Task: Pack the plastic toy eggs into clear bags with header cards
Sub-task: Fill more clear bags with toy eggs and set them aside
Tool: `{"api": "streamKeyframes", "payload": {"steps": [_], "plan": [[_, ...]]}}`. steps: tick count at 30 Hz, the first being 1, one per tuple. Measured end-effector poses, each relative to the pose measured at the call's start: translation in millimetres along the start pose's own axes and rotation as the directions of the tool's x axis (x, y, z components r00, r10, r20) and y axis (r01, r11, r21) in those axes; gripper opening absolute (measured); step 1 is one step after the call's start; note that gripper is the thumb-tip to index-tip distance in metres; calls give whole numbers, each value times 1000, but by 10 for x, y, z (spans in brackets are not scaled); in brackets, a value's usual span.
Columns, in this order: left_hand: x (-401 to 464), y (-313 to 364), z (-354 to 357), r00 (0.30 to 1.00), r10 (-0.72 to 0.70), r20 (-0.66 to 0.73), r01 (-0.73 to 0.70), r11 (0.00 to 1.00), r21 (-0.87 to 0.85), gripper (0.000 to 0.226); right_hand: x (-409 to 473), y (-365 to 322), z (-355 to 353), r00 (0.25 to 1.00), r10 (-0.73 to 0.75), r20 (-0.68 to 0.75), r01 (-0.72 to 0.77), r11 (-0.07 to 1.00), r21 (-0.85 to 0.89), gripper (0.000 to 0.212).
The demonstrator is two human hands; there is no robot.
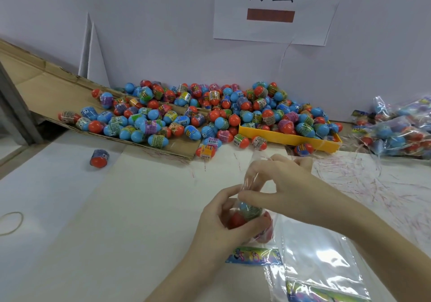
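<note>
Partly hidden eggs (247,215), left hand (221,222) gripping, bag (253,180) blurred

Both bare forearms reach in from the near edge and meet just right of the middle. The left hand (219,222) sits nearer, palm turned toward the right, fingers and thumb curled round a clear bag (251,210) with red and blue eggs inside it; the thumb lies along the top of the bundle. The right forearm comes in from the near right corner and angles far-left across the view. The right hand (277,185) is just beyond and above the left, wrist bent, thumb and forefinger pinching the bag's loose upper film, the other fingers curled behind. The two hands almost touch at the thumbs.
</note>
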State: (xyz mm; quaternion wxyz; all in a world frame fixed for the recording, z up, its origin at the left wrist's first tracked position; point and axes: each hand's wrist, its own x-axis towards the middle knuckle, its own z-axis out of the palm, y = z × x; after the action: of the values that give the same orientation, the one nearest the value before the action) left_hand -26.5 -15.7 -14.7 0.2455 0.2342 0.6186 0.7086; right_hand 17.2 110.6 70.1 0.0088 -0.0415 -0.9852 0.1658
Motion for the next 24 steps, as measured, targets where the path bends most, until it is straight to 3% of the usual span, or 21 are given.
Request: {"api": "streamKeyframes", "payload": {"steps": [4, 6, 8, 11, 13, 16, 18, 21, 24], "plan": [[0, -13, 3, 998, -16, -59, 18, 999, 31, 43, -9, 12, 16, 998, 3, 56, -7, 998, 58, 12], [10, -14, -10, 996, -18, -87, 21, 999, 36, 35, -1, 10, -35, 997, -16, 73, 12, 999, 50, 27], [28, -10, -20, 994, -44, -100, 47, 999, 26, 27, 49, 13, -128, 993, -54, -108, 67, 991, 118, 43], [53, -20, -29, 987, -109, -117, 109, 994, -2, 24, 339, 67, -259, 876, 52, -479, 199, 866, 459, 24], [60, -28, -40, 982, -144, -118, 141, 989, -36, 22, 717, 159, -245, 860, 185, -476, 167, 779, 604, 16], [61, -24, -66, 982, -167, -84, 160, 984, -78, 22, 1233, 303, -18, 941, 175, -288, -17, 878, 478, 16], [65, -18, -76, 982, -176, -74, 168, 981, -101, 34, 1465, 427, 193, 977, 60, -203, 0, 959, 283, 24], [72, 14, -67, 978, -194, -72, 184, 975, -124, 35, 1677, 546, 417, 991, -54, -123, 62, 996, 60, 30], [73, 33, -74, 977, -206, -53, 196, 969, -148, 34, 1761, 647, 537, 986, -89, -139, 86, 996, -23, 29]]}}
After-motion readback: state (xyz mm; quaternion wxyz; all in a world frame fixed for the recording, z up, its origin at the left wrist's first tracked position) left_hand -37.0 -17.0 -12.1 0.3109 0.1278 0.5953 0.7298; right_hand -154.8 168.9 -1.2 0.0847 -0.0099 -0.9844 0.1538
